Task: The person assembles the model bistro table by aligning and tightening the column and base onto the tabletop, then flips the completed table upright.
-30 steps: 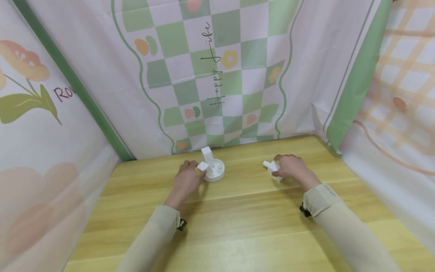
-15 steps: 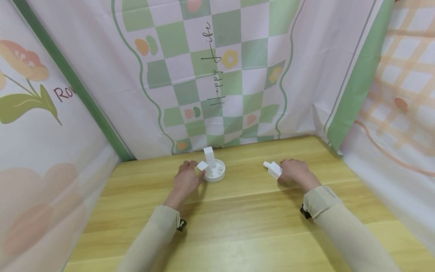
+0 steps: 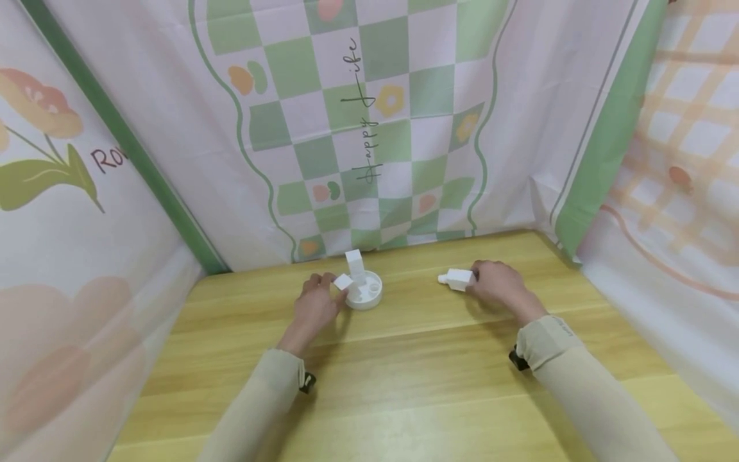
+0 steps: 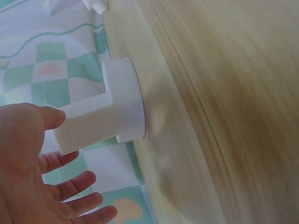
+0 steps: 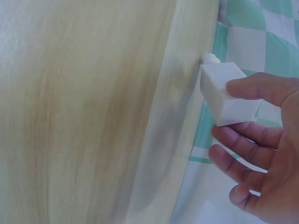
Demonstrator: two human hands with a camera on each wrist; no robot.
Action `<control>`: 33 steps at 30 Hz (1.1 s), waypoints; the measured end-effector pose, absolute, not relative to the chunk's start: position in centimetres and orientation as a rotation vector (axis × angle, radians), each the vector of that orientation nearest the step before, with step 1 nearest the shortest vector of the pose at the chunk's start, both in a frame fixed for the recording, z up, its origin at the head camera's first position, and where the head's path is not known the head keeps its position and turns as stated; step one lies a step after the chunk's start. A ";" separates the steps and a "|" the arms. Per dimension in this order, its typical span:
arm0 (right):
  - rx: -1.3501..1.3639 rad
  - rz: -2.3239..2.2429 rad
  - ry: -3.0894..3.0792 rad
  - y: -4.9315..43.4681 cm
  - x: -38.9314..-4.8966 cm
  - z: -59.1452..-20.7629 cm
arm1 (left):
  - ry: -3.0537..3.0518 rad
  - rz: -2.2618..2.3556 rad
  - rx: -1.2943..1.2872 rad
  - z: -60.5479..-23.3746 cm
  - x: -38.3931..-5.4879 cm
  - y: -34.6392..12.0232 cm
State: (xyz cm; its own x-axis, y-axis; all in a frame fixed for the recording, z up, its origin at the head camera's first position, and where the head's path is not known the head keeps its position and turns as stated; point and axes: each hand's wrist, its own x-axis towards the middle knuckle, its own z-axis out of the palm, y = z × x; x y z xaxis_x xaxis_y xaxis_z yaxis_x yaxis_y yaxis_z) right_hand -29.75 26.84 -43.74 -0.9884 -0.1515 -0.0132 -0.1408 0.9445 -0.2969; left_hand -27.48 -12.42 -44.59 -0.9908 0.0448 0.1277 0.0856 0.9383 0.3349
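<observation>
A round white base with round holes in its top stands on the table towards the back. One square white block rises upright from it. My left hand pinches a second square white block between thumb and index finger; that block meets the base, and its other fingers are spread. Off to the right, my right hand holds a white block with a knobbed peg on one end. In the right wrist view its thumb presses one side and fingers support the other, with the knob pointing away from the palm.
The pale wooden table ends at a green-and-white checked cloth hanging close behind the base. Printed cloths also hang along the left and right sides.
My right hand has turned the pegged block, so its peg points more directly left towards the base. The upright block has straightened slightly. My left hand stays in place.
</observation>
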 end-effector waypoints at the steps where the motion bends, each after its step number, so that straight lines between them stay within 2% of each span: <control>1: -0.221 -0.488 3.064 26.8 -29.8 -43.7 | -2.976 -0.525 -0.102 -44.6 -27.5 -12.4; 12: -0.163 -0.673 3.101 26.1 -30.4 -43.6 | -2.980 -0.538 -0.092 -44.9 -27.4 -12.5; 33: -0.221 -0.813 3.110 23.5 -30.9 -41.9 | -2.960 -0.462 -0.131 -44.9 -27.5 -12.7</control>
